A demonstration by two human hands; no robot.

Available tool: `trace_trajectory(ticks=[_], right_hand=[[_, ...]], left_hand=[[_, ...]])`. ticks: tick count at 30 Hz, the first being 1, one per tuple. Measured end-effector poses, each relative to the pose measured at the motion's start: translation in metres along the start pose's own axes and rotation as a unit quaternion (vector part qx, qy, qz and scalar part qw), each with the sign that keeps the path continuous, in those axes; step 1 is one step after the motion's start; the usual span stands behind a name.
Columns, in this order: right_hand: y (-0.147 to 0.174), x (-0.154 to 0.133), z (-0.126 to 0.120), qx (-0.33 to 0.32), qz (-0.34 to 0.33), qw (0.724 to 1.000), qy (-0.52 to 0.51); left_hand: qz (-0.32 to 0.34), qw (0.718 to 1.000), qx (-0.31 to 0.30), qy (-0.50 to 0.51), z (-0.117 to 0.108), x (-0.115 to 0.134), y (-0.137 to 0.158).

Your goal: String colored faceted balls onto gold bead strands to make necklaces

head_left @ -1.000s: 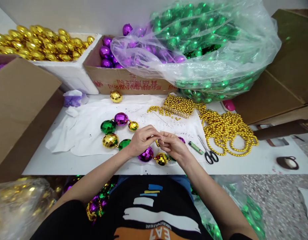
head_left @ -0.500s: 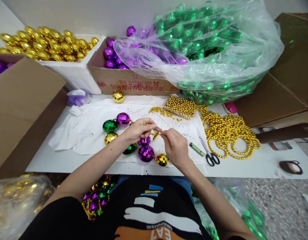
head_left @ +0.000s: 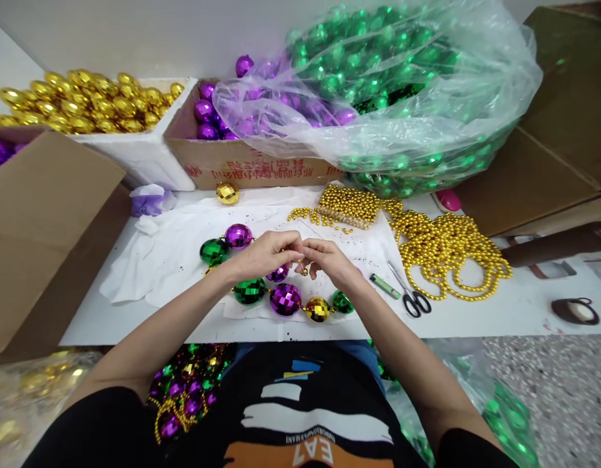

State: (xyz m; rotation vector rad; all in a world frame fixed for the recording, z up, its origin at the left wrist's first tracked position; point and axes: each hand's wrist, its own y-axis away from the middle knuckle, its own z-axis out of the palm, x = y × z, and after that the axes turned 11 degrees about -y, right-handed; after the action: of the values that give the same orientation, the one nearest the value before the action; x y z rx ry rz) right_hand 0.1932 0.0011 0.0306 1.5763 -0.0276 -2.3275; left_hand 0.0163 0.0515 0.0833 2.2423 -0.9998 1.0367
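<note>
My left hand and my right hand meet above the white cloth, fingertips pinched together. Both pinch a thin bead string, mostly hidden by the fingers now. Small gold beads hang just under the fingertips. Around and below the hands lies a strand of large faceted balls, among them a purple ball, a gold ball, a green ball and a second purple ball. My forearms cover parts of the strand.
Black-handled scissors and a green cutter lie at right. Behind are a block of gold beads, gold bead strands, a loose gold ball, a carton of purple balls and a plastic bag of green balls.
My hands have come together; the gap with the thread between them has closed. My right hand has turned palm-down with its fingers toward the left. The view has shifted slightly.
</note>
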Motion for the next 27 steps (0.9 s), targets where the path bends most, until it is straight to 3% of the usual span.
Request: trace_trajectory(ticks=[6, 10, 14, 17, 21, 24, 27], right_hand=[[0.001, 0.009, -0.006, -0.011, 0.05, 0.998, -0.044], [0.004, 0.006, -0.008, 0.021, 0.047, 0.998, -0.047], [0.006, -0.016, -0.007, 0.066, -0.03, 0.997, -0.04], [0.009, -0.037, -0.012, 0.092, -0.115, 0.989, -0.005], [0.019, -0.039, -0.03, 0.173, -0.169, 0.97, 0.04], [0.027, -0.024, -0.039, 0.183, -0.105, 0.977, -0.016], [0.032, -0.01, -0.036, 0.111, -0.039, 0.984, -0.134]], left_hand=[[0.01, 0.999, 0.018, -0.05, 0.004, -0.01, 0.001], [0.015, 0.998, 0.036, -0.049, 0.007, -0.012, -0.001], [0.035, 0.992, 0.09, 0.077, 0.002, -0.006, -0.005], [0.052, 0.963, 0.161, 0.212, -0.007, -0.003, -0.005], [0.013, 0.93, 0.185, 0.317, -0.003, -0.014, 0.001], [-0.027, 0.956, 0.19, 0.221, 0.016, -0.03, 0.006], [-0.038, 0.982, 0.175, -0.054, 0.035, -0.035, 0.009]])
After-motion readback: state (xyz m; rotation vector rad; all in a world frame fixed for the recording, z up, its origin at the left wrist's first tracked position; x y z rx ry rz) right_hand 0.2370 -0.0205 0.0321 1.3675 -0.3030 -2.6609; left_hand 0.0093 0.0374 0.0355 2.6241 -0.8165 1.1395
